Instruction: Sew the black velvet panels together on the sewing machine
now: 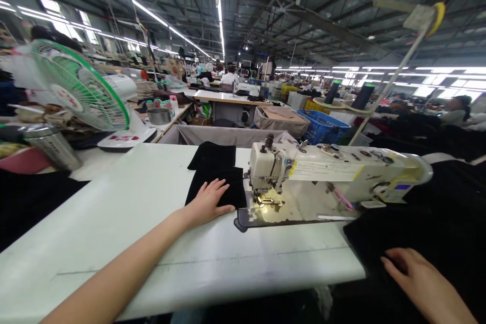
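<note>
My left hand (pixel 210 202) lies flat with its fingers spread on a black cloth piece (pixel 197 182), left of the sewing machine (pixel 311 167). A second black piece (pixel 216 155) lies just behind, touching or overlapping the first. The machine's lit needle area (pixel 268 201) has no cloth under it. At the lower right, my right hand (pixel 415 276) is at a dark heap of black cloth (pixel 379 233), its fingers curled and the thumb close to them. Whether it pinches an edge of that cloth is too dark to tell.
A green-rimmed fan (pixel 81 86) and a steel flask (pixel 51 147) stand at the left. Behind the white table (pixel 125 202) are a metal pot (pixel 158 115) and a blue basket (pixel 324 126). A thread stand (pixel 395 76) rises at the right. Black cloth (pixel 30 202) lies at the left edge.
</note>
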A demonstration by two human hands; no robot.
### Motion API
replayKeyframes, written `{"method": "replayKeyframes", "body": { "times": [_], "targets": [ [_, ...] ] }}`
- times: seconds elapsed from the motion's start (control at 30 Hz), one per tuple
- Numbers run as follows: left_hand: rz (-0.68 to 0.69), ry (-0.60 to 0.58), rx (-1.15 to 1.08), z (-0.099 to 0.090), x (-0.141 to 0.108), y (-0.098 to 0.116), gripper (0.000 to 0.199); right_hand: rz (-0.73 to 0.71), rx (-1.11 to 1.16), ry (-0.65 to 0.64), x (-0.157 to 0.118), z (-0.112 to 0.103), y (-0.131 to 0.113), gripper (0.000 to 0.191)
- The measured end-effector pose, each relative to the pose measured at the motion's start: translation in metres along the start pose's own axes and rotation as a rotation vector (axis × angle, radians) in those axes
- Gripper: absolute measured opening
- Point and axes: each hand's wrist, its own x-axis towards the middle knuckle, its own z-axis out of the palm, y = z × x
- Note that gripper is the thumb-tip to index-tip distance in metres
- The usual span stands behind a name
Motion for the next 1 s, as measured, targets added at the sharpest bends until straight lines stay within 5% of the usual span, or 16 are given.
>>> {"method": "replayKeyframes", "body": {
  "times": [0.23, 0.37, 0.5, 0.7, 0.83, 1.0],
  "targets": [
    [0.174, 0.081, 0.002, -0.005, -0.027, 0.041, 0.035, 0.190, 0.047, -0.024, 0.001, -0.016, -0.007, 0.030],
    [0.223, 0.112, -0.014, -0.011, -0.018, 0.047, 0.030, 0.224, 0.040, 0.154, -0.004, -0.032, -0.020, 0.032],
    [0.091, 0.163, -0.009, -0.014, 0.032, 0.028, 0.036, 0.012, 0.162, 0.321, -0.021, -0.016, -0.086, 0.036],
    [-0.085, 0.161, 0.058, -0.008, 0.102, 0.007, 0.033, -0.500, 0.406, 0.126, -0.048, 0.040, -0.214, 0.017],
    [-0.062, 0.129, 0.089, -0.009, 0.102, 0.007, 0.029, -0.636, 0.487, 0.053, -0.051, 0.061, -0.253, 0.019],
    [0.128, 0.135, 0.030, -0.033, 0.059, 0.020, 0.013, -0.440, 0.667, -0.067, -0.043, 0.078, -0.273, 0.019]
  ]
}}
